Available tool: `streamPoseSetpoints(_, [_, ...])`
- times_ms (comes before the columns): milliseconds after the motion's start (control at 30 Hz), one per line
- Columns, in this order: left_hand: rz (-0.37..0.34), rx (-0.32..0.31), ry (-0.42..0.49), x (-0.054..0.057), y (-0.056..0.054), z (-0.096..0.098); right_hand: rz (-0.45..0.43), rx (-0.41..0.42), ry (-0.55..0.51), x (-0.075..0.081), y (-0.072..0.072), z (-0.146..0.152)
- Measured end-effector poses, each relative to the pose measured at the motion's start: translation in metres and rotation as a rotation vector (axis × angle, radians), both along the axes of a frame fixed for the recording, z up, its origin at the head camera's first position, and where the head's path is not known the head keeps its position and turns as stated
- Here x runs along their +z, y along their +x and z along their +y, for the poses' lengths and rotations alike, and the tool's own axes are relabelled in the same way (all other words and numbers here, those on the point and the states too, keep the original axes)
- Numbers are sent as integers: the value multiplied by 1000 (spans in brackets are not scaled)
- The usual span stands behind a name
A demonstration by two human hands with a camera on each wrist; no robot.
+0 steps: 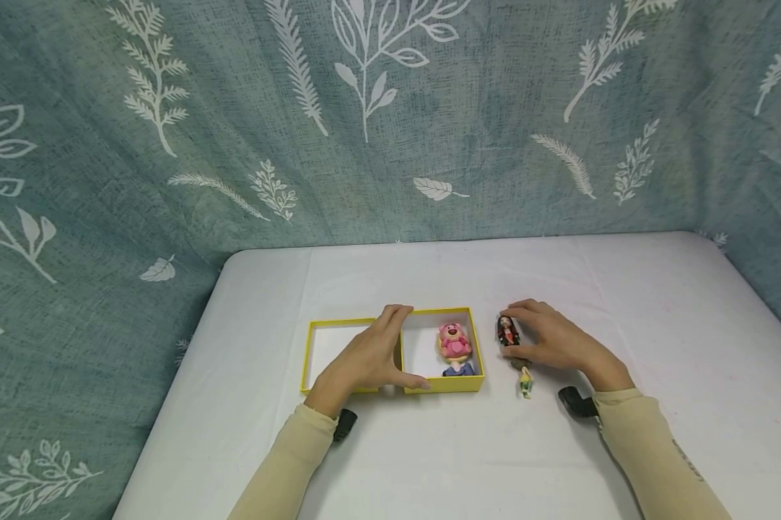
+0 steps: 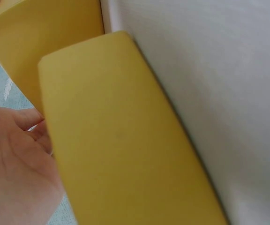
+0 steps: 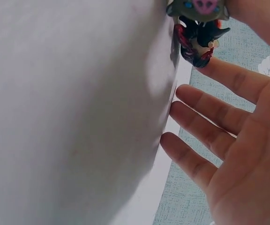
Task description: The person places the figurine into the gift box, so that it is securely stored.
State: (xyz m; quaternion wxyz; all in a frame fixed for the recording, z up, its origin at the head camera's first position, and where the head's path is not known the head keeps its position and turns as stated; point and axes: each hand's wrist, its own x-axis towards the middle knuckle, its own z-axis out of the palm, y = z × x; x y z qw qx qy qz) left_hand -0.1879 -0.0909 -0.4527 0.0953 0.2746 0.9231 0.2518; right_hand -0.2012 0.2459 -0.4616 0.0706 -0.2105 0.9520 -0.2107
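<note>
My left hand [image 1: 372, 355] spans the yellow box [image 1: 442, 385], fingers on its far edge and thumb at its near side. Inside the white-lined box lie a pink bear figurine [image 1: 454, 342] and a small blue-purple piece [image 1: 458, 370]. My right hand [image 1: 551, 338] pinches a dark-haired figurine in red and black [image 1: 508, 332] between thumb and index finger. In the right wrist view this figurine [image 3: 199, 44] sits at the fingertips, and the other fingers [image 3: 205, 110] reach to the table. A small green-and-yellow figurine with a dark top [image 1: 525, 383] lies just in front of that hand.
A second yellow-edged box part [image 1: 307, 354], white inside, lies left of the box, partly behind my left hand. Everything rests on a white-covered table [image 1: 429, 448]. A blue-green leaf-patterned curtain [image 1: 390, 180] hangs behind it.
</note>
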Motion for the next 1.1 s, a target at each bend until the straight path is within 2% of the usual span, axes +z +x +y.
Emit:
streamPoseSetpoints(867, [-5, 1, 0, 0, 0, -1, 10, 26, -141, 11, -2, 2])
streamPoseSetpoints(1100, [8, -3, 3, 0, -1, -1, 53, 54, -172, 19, 1, -4])
